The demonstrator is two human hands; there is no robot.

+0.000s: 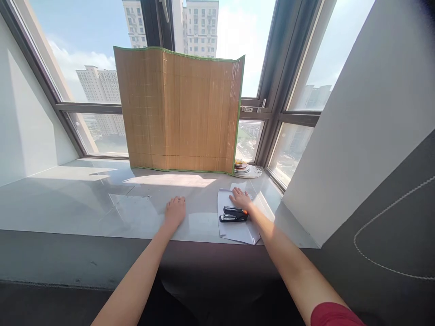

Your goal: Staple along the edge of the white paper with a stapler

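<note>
My left hand (175,211) rests on the pale window sill with its fingers curled in, and nothing shows in it. My right hand (241,198) lies flat, fingers spread, on the upper part of some white paper sheets (234,230). Just below that hand, a black stapler (234,214) with an orange patch lies sideways on the paper. My right wrist is close to the stapler's right end.
A brown bamboo mat (183,113) with green edging stands upright against the window. Beside its lower right corner, small plates (242,168) are stacked on a white round board (253,172). A beaded cord (369,223) hangs at the right.
</note>
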